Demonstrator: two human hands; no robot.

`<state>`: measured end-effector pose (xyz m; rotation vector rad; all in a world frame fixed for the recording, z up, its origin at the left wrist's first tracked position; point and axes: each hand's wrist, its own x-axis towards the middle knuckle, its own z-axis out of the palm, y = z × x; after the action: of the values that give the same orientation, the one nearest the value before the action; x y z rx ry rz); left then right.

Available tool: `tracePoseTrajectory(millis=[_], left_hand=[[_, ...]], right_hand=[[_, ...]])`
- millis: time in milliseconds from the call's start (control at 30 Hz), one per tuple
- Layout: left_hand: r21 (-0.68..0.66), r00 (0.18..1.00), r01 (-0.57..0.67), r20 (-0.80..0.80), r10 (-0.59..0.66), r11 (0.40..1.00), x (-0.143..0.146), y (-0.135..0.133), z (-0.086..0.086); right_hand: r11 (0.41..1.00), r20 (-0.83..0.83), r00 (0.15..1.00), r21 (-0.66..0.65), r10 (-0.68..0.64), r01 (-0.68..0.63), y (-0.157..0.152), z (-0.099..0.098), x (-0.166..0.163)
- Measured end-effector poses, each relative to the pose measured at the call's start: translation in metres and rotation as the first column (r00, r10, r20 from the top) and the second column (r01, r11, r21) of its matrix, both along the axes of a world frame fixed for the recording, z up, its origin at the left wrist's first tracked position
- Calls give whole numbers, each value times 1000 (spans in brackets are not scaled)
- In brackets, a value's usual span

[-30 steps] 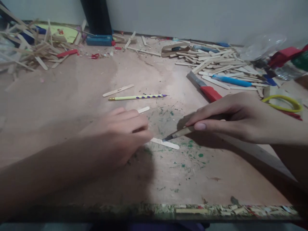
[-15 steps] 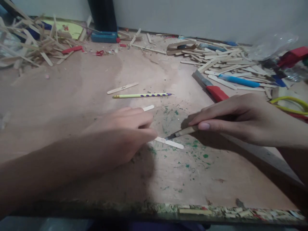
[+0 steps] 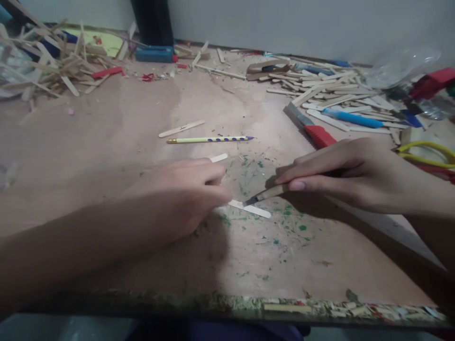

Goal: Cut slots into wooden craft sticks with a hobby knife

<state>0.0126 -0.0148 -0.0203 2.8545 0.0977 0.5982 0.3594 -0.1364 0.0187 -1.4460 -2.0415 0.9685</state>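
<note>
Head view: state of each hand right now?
Left hand: closed, pinning the flat pale wooden craft stick to the brown tabletop.
Right hand: closed on a slim tan-handled craft knife, tip on the stick.

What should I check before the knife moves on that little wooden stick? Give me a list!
1. Stick held down: the left hand presses on the wooden stick, which lies flat on the table. Ok.
2. Grip on the knife: the right hand is wrapped around the knife, with a finger along the top. Ok.
3. Blade tip on the stick: it touches near the stick's middle. Ok.
4. Fingers away from the blade: the left fingertips sit very close to the tip. Not ok.
5. Blade sharpness: too small to see. Cannot tell.
6. Pencil out of the way: the pencil lies farther back, apart from both hands. Ok.
</note>
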Motion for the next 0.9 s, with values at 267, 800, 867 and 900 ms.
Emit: tracePoseTrajectory(millis=[267, 800, 867, 900], left_hand=[[4, 1000, 7, -4, -7, 1000, 0, 1, 0], [-6, 1000, 11, 7, -11, 1000, -1, 4, -1], [-10, 1000, 14, 8, -14, 1000, -2, 4, -1], [-11, 1000, 17, 9, -17, 1000, -2, 4, 0]], right_hand=[[999, -37, 999, -48, 2, -3, 6, -12, 0], [996, -34, 999, -87, 14, -17, 9, -10, 6], [997, -46, 999, -73, 14, -17, 9, -11, 5], [997, -54, 998, -72, 12, -16, 8, -11, 4]])
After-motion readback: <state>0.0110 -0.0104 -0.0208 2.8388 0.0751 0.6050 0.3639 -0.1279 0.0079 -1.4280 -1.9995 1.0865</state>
